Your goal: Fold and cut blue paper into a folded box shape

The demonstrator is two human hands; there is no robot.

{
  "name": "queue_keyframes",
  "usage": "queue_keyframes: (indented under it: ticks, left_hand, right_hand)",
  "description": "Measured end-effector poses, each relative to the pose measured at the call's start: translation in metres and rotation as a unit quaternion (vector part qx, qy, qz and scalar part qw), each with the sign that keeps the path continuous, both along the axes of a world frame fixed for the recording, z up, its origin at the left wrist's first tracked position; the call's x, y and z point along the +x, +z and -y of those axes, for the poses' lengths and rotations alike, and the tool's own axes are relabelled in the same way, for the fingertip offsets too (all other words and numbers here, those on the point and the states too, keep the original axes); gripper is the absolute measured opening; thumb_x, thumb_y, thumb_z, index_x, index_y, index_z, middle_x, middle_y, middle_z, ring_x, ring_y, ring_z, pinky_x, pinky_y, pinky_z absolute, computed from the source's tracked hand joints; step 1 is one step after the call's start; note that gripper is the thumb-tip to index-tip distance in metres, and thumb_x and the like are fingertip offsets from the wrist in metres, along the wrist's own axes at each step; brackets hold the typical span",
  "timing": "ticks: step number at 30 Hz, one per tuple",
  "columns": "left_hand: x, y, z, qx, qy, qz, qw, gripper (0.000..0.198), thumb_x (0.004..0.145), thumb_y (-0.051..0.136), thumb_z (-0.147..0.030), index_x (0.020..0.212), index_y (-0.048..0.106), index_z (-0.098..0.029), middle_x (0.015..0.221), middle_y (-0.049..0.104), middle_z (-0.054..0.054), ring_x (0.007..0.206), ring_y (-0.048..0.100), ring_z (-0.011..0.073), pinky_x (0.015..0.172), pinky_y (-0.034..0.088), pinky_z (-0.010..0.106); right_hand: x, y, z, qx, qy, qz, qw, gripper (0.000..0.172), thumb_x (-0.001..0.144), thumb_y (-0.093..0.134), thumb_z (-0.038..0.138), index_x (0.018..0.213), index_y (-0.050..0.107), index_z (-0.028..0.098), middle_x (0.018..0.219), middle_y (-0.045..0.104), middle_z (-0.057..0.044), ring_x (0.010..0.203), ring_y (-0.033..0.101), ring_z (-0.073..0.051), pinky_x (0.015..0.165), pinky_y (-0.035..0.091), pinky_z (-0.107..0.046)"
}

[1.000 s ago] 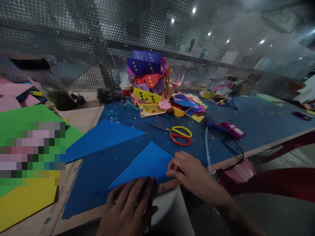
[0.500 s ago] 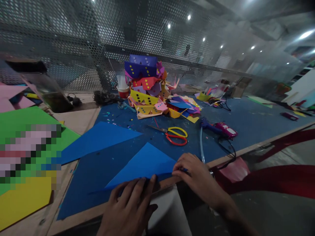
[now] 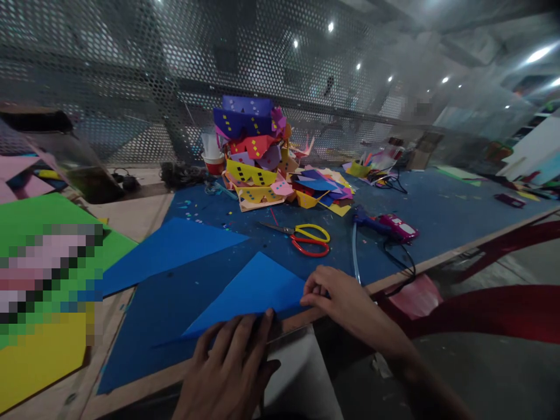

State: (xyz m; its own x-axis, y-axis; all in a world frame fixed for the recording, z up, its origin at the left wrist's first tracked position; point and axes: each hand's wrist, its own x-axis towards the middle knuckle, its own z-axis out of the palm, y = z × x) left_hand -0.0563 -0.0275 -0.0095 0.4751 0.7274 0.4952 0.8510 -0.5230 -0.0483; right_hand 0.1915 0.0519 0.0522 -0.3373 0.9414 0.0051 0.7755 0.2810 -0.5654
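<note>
Paper (image 3: 258, 286), blue and pointed at its far corner, lies at the near edge of the blue tabletop (image 3: 144, 344), between and partly under the hands; a darker strip runs along its near side, perhaps a fold. Left hand (image 3: 230, 356) rests over that side, its fingers loosely spread and reaching forward, not wrapped round anything; right hand (image 3: 339, 294) is at the paper's right end, fingers curled and thumb close to the forefinger, though whether they pinch the corner I cannot tell. The step in hand looks like lining up or pressing the near edge; the next move, I judge, calls for steady weight from the left hand and a light, straight run of the right fingertips, so that the sheet neither skews nor slips off the tabletop; scissors (image 3: 289, 231) lie open just beyond, apart from both hands, with a second blue sheet (image 3: 175, 248) to their left.
</note>
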Motion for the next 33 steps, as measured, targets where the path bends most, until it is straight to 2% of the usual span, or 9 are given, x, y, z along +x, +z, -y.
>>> queue_keyframes:
  ticks: [5, 10, 17, 21, 26, 33]
  left_hand:
    - [0.004, 0.003, -0.002, 0.026, -0.021, 0.018, 0.999, 0.04, 0.106, 0.043, -0.04, 0.133, 0.063, -0.017, 0.12, 0.073, 0.009, 0.108, 0.06, 0.0265, 0.094, 0.038, 0.043]
    - [0.005, 0.006, -0.003, 0.012, -0.02, 0.013, 1.0, 0.042, 0.108, 0.037, -0.042, 0.13, 0.066, -0.02, 0.122, 0.074, 0.007, 0.107, 0.061, 0.0257, 0.092, 0.038, 0.043]
    - [0.006, -0.005, -0.003, -0.011, -0.008, 0.032, 0.999, 0.049, 0.108, 0.032, -0.049, 0.13, 0.068, -0.023, 0.125, 0.074, 0.005, 0.109, 0.061, 0.0275, 0.092, 0.038, 0.047]
    - [0.008, -0.004, -0.002, -0.032, 0.014, 0.05, 0.998, 0.049, 0.107, 0.034, -0.05, 0.131, 0.067, -0.022, 0.123, 0.075, 0.006, 0.109, 0.062, 0.0269, 0.093, 0.04, 0.045]
    - [0.006, -0.003, -0.001, -0.037, 0.007, 0.051, 0.998, 0.048, 0.108, 0.033, -0.049, 0.132, 0.065, -0.024, 0.127, 0.073, 0.005, 0.112, 0.061, 0.0267, 0.094, 0.04, 0.046]
    - [0.005, -0.004, -0.002, -0.027, 0.004, 0.059, 0.998, 0.048, 0.108, 0.03, -0.049, 0.132, 0.065, -0.026, 0.124, 0.074, 0.003, 0.11, 0.062, 0.026, 0.09, 0.04, 0.045]
  right_hand:
    - [0.009, 0.002, 0.001, -0.019, -0.014, -0.033, 0.999, 0.012, 0.087, 0.077, 0.029, 0.083, 0.069, 0.022, 0.086, 0.068, 0.002, 0.082, 0.062, -0.016, 0.072, 0.041, -0.027]
    - [0.015, 0.005, 0.001, -0.028, -0.024, -0.021, 0.999, 0.009, 0.089, 0.075, 0.026, 0.084, 0.069, 0.021, 0.088, 0.067, 0.001, 0.084, 0.061, -0.017, 0.074, 0.042, -0.028]
    - [0.014, 0.005, -0.005, -0.032, -0.021, 0.024, 0.999, 0.016, 0.087, 0.079, 0.032, 0.08, 0.069, 0.021, 0.082, 0.066, 0.001, 0.085, 0.058, -0.018, 0.072, 0.038, -0.029]
    - [0.019, 0.002, -0.011, -0.05, -0.019, 0.02, 0.998, 0.021, 0.083, 0.082, 0.036, 0.079, 0.069, 0.02, 0.079, 0.065, 0.001, 0.081, 0.058, -0.018, 0.069, 0.037, -0.028]
    - [0.03, -0.004, -0.014, -0.079, -0.01, -0.031, 0.996, 0.004, 0.089, 0.072, 0.025, 0.086, 0.07, 0.022, 0.085, 0.065, 0.002, 0.079, 0.058, -0.015, 0.071, 0.039, -0.027]
    - [0.032, -0.004, -0.015, -0.018, 0.016, 0.005, 1.0, 0.006, 0.087, 0.073, 0.021, 0.087, 0.067, 0.022, 0.086, 0.065, 0.001, 0.088, 0.055, -0.018, 0.076, 0.038, -0.03]
